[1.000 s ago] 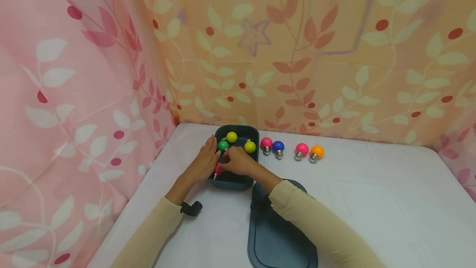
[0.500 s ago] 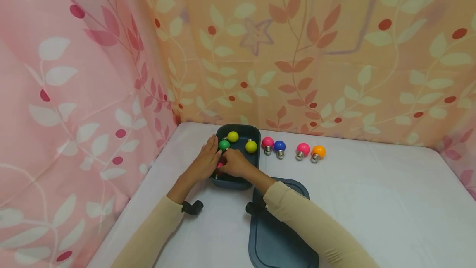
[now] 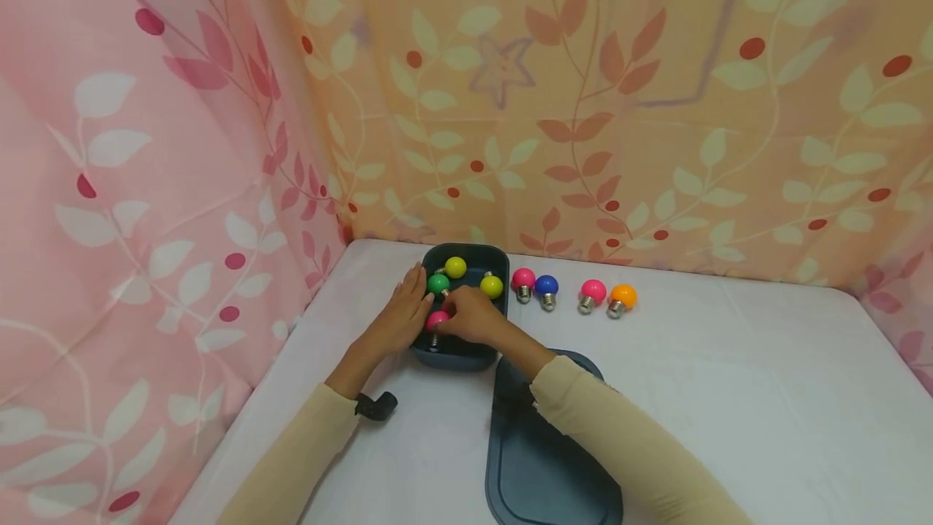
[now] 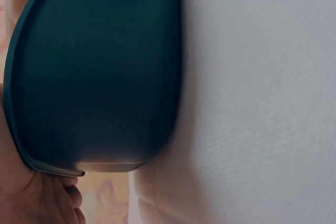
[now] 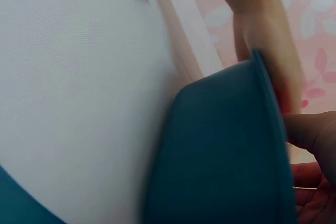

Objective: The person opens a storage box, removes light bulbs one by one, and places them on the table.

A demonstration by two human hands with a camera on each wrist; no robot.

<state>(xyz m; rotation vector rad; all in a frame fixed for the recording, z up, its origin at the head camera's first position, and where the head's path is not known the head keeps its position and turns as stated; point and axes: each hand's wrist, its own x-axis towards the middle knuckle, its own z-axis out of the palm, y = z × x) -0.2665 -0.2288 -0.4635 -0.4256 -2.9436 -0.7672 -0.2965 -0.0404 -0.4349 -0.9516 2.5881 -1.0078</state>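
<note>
A dark blue-grey box (image 3: 466,362) stands on the white table. Inside it, in the head view, lie a green bulb (image 3: 438,283) and two yellow bulbs (image 3: 455,267). My right hand (image 3: 470,315) reaches over the box and pinches a pink light bulb (image 3: 437,321), its metal screw base pointing toward me. Along the box's left rim rests my left hand (image 3: 399,313), fingers straight. The left wrist view has the box wall (image 4: 100,72) with part of that hand below it. In the right wrist view, the box wall (image 5: 226,145) hides the bulb; my thumb (image 5: 304,129) shows past the rim.
Right of the box lie a pink bulb (image 3: 523,279), a blue bulb (image 3: 547,287), another pink bulb (image 3: 593,292) and an orange bulb (image 3: 623,296). A dark lid (image 3: 554,460) lies in front, under my right forearm. Patterned curtains (image 3: 583,104) border the table.
The pink bulb in my right hand has shifted slightly right and away from the left wall, and more of it shows. My left hand stays on the rim.
</note>
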